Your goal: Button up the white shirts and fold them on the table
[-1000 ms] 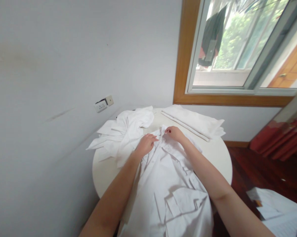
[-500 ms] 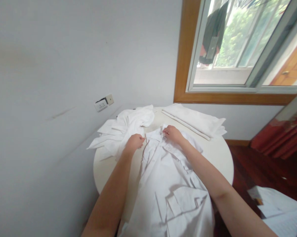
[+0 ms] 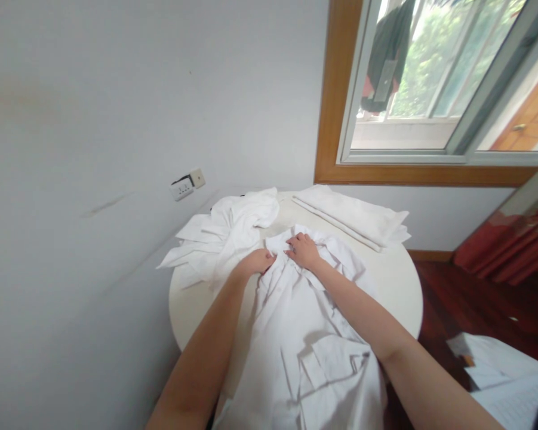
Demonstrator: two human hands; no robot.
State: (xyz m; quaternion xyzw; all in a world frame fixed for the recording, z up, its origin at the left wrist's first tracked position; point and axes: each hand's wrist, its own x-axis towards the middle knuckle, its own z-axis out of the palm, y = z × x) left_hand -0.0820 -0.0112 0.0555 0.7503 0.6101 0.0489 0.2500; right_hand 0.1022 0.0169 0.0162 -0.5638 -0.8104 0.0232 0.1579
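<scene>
A white shirt (image 3: 309,334) lies spread over the near half of a round white table (image 3: 398,286), its lower part hanging toward me. My left hand (image 3: 257,261) pinches the shirt's cloth near the collar, fingers closed. Just to its right, my right hand (image 3: 302,251) rests on the collar area with fingers curled into the cloth. The two hands are nearly touching.
A crumpled heap of white garments (image 3: 224,233) sits at the table's far left. A folded white stack (image 3: 353,218) lies at the far right, by the window (image 3: 430,89). A wall socket (image 3: 186,185) is on the left wall. White cloth (image 3: 506,382) lies on the dark wooden floor at right.
Both hands have drawn closer together and slightly toward me at the collar. The collar cloth is now bunched up between them.
</scene>
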